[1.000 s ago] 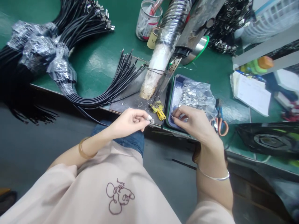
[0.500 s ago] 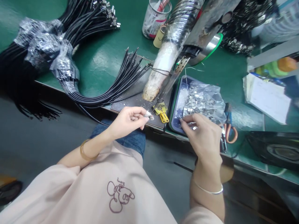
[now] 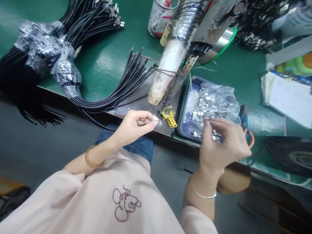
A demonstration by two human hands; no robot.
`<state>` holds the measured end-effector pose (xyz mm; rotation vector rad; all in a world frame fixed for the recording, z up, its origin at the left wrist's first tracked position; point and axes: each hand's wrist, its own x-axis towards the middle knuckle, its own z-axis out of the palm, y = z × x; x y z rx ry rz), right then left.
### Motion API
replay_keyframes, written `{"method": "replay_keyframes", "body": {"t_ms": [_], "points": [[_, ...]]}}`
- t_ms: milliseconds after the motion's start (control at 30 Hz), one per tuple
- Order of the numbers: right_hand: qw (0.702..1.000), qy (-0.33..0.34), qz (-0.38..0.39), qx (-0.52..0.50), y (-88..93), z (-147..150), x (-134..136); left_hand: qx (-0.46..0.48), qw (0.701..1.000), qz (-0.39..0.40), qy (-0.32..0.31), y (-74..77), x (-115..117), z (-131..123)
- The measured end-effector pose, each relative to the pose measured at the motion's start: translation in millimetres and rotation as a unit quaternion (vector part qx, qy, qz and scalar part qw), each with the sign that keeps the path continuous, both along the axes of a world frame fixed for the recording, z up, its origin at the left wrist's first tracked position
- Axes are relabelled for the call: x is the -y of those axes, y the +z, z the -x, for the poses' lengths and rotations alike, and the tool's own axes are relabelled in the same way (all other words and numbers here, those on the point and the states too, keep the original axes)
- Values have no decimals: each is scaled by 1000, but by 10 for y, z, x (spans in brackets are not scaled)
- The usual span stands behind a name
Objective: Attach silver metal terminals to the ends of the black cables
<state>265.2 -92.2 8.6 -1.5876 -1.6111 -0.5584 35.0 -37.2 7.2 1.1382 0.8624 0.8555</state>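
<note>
My left hand is closed in a pinch, with white tape around a finger. What lies between its fingertips, if anything, is too small to name. Just right of it sits a yellow clip-like piece at the table edge. My right hand is pinched too, held over the front of a blue tray; its fingertip contents cannot be made out. In the tray rest a clear plastic bag and many small shiny metal parts.
Black cables fan out on the left, beside wrapped cable bundles. A soldering iron and a foil-wrapped tube slant down to the middle. A wire spool, orange-handled pliers and a paper pad stand right.
My right hand has moved right and turned, its fingertips shifting from the tray's left side toward its middle. My left hand keeps its pinch almost in place. The view has shifted slightly.
</note>
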Motion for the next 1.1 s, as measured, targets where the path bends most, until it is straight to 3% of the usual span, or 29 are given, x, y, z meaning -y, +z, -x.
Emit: {"method": "replay_keyframes", "body": {"t_ms": [67,133,233,333,500,667,767,900,1000,1100], "points": [[993,-2,-81,-82,4,164,7,-11,1000,-17,3,10,11,-9],[973,33,-106,-204,13,378,41,-24,999,-41,18,11,27,-23],[939,114,5,-323,-2,687,101,-58,992,-96,52,0,59,-37],[927,161,95,-325,-64,870,104,-103,975,-183,67,-20,91,-29],[908,158,115,-370,-130,918,36,-166,904,-385,88,-60,114,6],[871,166,144,-439,-108,893,21,-194,853,-477,89,-106,113,20],[850,179,147,-473,-113,884,17,-230,807,-533,104,-124,117,23],[838,184,146,-492,-130,880,13,-268,760,-580,118,-136,131,29],[845,180,152,-479,-131,895,29,-271,755,-584,119,-165,148,35],[862,176,142,-454,-127,941,66,-256,781,-561,102,-203,176,40]]}}
